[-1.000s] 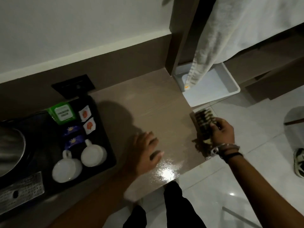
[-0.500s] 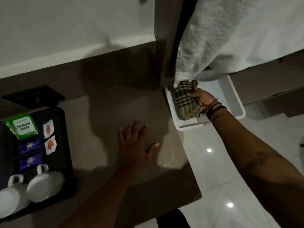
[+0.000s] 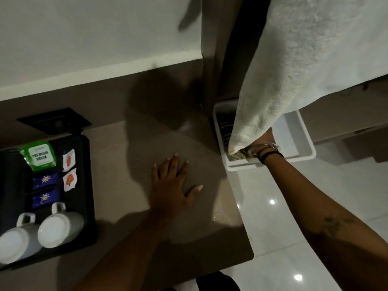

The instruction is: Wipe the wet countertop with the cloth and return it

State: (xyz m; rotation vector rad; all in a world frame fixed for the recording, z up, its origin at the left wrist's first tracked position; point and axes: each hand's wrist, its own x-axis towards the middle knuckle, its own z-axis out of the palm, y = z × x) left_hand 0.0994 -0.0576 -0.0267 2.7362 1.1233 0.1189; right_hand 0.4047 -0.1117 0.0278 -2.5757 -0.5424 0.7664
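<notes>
Resting flat, fingers spread, left hand (image 3: 172, 185) on countertop (image 3: 117, 156); right hand's (image 3: 260, 143) grip hidden by towel (image 3: 294, 70).

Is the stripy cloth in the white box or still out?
In. The cloth sits inside the white bin, with the right hand on it, partly hidden behind the hanging towel.

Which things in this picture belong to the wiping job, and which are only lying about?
Belong to the job:
- checked cloth, in the right hand
- white bin
- countertop, under the left hand

Only lying about:
- black tray
- two white mugs
- green sachet
- white towel
</notes>
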